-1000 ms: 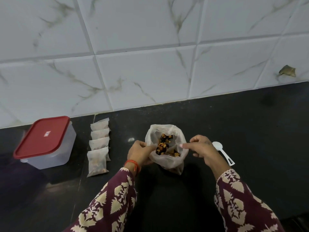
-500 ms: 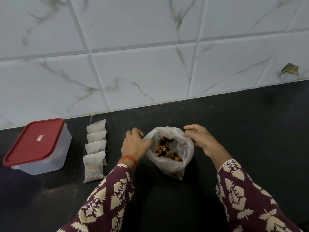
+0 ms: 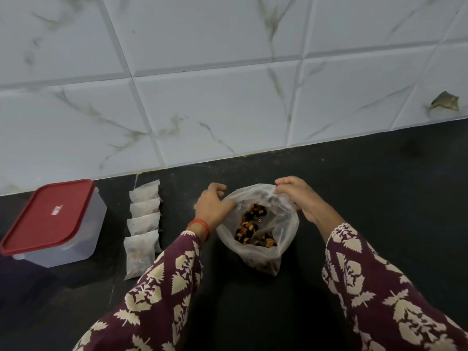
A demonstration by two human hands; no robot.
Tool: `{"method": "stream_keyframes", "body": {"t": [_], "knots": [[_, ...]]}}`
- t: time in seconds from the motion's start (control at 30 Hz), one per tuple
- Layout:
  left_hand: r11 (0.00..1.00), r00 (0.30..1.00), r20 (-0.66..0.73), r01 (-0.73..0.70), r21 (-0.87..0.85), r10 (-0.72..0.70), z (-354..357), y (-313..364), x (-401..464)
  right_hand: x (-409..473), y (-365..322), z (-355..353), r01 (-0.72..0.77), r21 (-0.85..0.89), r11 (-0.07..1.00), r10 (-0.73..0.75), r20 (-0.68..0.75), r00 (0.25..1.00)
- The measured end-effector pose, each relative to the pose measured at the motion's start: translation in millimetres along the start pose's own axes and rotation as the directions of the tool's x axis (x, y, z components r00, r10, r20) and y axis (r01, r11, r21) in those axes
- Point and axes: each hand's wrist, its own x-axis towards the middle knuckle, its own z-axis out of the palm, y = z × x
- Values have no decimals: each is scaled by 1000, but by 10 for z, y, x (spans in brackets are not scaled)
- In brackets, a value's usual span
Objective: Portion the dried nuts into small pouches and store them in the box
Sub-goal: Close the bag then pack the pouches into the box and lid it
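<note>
A clear plastic bag of mixed dried nuts stands open on the black counter in the middle. My left hand holds the bag's left rim with curled fingers. My right hand pinches the far right rim and pulls it up. Several small filled white pouches lie in an overlapping row to the left. Further left stands a clear box with a red lid, closed.
The black counter runs to a white marble-tiled wall at the back. A small brownish scrap sticks to the wall at the far right.
Both hands have moved from the bag's sides to its far rim, spreading the mouth wider. The white spoon that lay beside my right hand a second ago is out of sight.
</note>
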Motion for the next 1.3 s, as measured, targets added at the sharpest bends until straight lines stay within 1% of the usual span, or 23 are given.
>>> {"method": "stream_keyframes", "body": {"t": [0.07, 0.1, 0.17, 0.23, 0.3, 0.33, 0.37, 0.43, 0.47, 0.5, 0.57, 0.63, 0.7, 0.77, 0.83, 0.9, 0.97, 1.0, 1.03, 1.1, 1.17, 1.23, 1.3], "knots": [[993, 983, 156, 108, -39, -101, -4, 41, 42, 27, -9, 3, -55, -82, 995, 60, 63, 996], [997, 984, 160, 78, -5, -76, 1, 60, 56, 46, -8, 24, -12, -130, 991, 18, 42, 999], [998, 999, 47, -26, 59, 23, 15, 88, 65, 66, -15, 77, 136, -128, 982, -144, -57, 988], [994, 993, -89, -76, 84, 83, 17, 97, 56, 77, -60, 75, 243, -35, 969, -245, -113, 963], [990, 980, -158, -105, 98, 120, 14, 90, 54, 85, -128, 20, 255, 59, 965, -249, -96, 964], [987, 978, -158, -118, 110, 135, 3, 93, 51, 91, -150, -3, 230, 77, 970, -226, -56, 972], [986, 982, -128, -120, 116, 135, -9, 97, 52, 101, -161, -20, 187, 43, 981, -187, -2, 982], [987, 996, -11, -88, 137, 91, -34, 118, 70, 101, -167, -17, 83, -134, 988, -70, 95, 993], [981, 997, 43, -74, 177, 68, -41, 138, 77, 93, -165, 0, 63, -228, 972, -35, 126, 991], [970, 996, 67, -80, 229, 66, -35, 157, 82, 90, -168, 25, 84, -305, 949, -48, 123, 991], [943, 992, 2, -122, 311, 127, -20, 205, 78, 98, -196, 84, 171, -349, 921, -173, 27, 985], [926, 964, -122, -185, 329, 236, -10, 231, 70, 67, -237, 114, 245, -292, 924, -282, -91, 955], [924, 944, -165, -227, 309, 287, -10, 240, 86, 77, -255, 89, 252, -191, 949, -273, -88, 958], [935, 973, -80, -184, 303, 218, -16, 265, 103, 53, -288, 64, 195, -130, 972, -189, 56, 980], [936, 993, 60, -117, 331, 103, -25, 303, 123, 38, -299, 68, 150, -181, 972, -122, 156, 980], [941, 984, 173, -96, 324, 41, -54, 361, 124, 67, -285, 75, 189, -256, 948, -162, 121, 979], [970, 973, 226, -89, 227, 36, -71, 418, 100, 82, -277, 94, 267, -262, 927, -268, 36, 963], [974, 977, 198, -118, 194, 79, -70, 427, 92, 83, -276, 106, 303, -248, 920, -314, -6, 949], [969, 982, 126, -162, 188, 140, -65, 425, 92, 78, -281, 118, 344, -229, 910, -363, -43, 931], [956, 969, -67, -222, 192, 239, -49, 437, 71, 52, -305, 153, 437, -237, 868, -469, -98, 878], [951, 942, -176, -256, 176, 286, -22, 450, 58, 11, -336, 172, 490, -242, 838, -521, -84, 850], [953, 939, -184, -268, 139, 291, -25, 443, 58, -26, -352, 122, 455, -121, 882, -459, -6, 888], [970, 963, -125, -233, 62, 240, -71, 401, 59, -18, -305, 20, 366, -67, 928, -362, 67, 930]]}}
